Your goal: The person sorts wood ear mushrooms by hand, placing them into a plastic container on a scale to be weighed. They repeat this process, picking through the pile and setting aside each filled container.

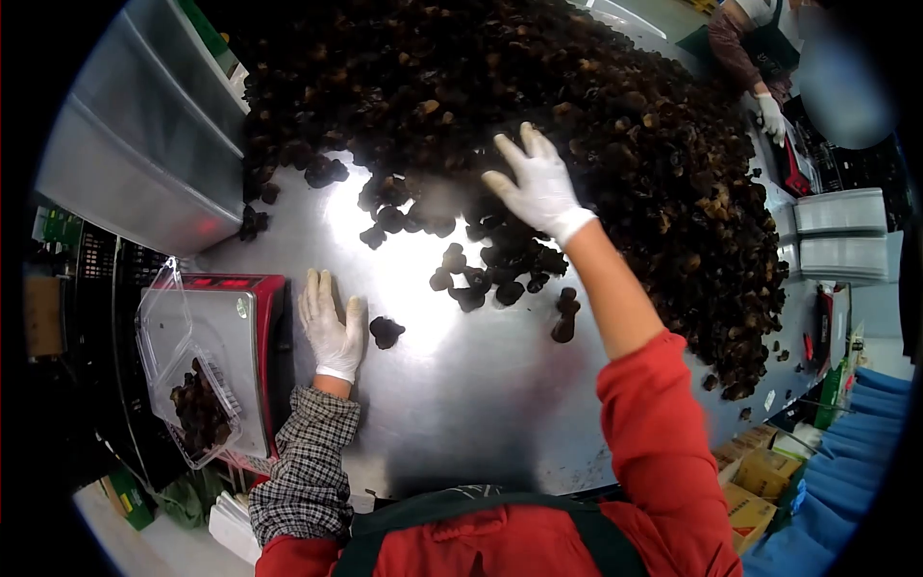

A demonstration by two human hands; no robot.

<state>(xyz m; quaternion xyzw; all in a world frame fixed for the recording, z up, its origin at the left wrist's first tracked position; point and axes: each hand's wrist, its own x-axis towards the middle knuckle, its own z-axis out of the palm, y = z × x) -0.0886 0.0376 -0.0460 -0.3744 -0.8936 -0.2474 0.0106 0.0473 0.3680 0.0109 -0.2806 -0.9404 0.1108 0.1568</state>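
My left hand (330, 325), in a white glove, lies on the metal table (423, 385) beside a red-rimmed scale (246, 327), its fingers stretched out and holding nothing. A single dark piece (386, 333) sits just right of it. Over the near edge of a large heap of dark brown, mushroom-like pieces (615, 144), my right hand (538, 183), also gloved, is spread with nothing in its fingers. Loose pieces (495, 269) are scattered below it. On the scale rests an open clear plastic box (200, 413) with dark pieces inside.
Tall stacked clear containers (154, 125) stand at the upper left. At the upper right, a co-worker's gloved hand (771, 117) is near another red scale (796, 168). White trays (841, 236) are stacked at the right, with cardboard boxes (750, 510) below.
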